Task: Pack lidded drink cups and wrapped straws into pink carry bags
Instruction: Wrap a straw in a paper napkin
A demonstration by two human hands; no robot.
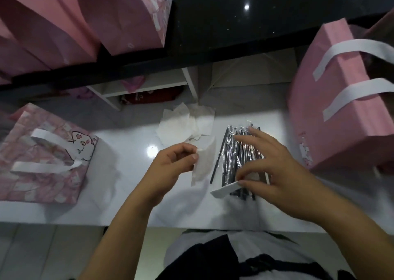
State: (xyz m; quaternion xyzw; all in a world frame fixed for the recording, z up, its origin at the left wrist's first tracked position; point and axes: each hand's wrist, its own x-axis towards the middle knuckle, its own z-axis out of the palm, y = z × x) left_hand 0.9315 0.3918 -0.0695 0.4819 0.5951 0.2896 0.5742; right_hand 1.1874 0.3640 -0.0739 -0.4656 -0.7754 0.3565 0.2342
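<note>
A bundle of dark wrapped straws (232, 149) lies on the white counter (128, 205), with a white paper band (225, 190) at its near end. My right hand (270, 168) rests over the bundle, fingers spread, thumb and forefinger touching the near end by the band. My left hand (172, 164) pinches a white napkin (203, 162) just left of the straws. A pink carry bag with a cat print (42, 158) lies at the left. A large pink bag with white handles (336, 100) stands at the right. No cups are in sight.
A loose pile of white napkins (185, 121) lies behind my hands. More pink bags (85, 19) stand on the raised black ledge (245, 23) at the back left. A white shelf (149, 85) opens beneath that ledge.
</note>
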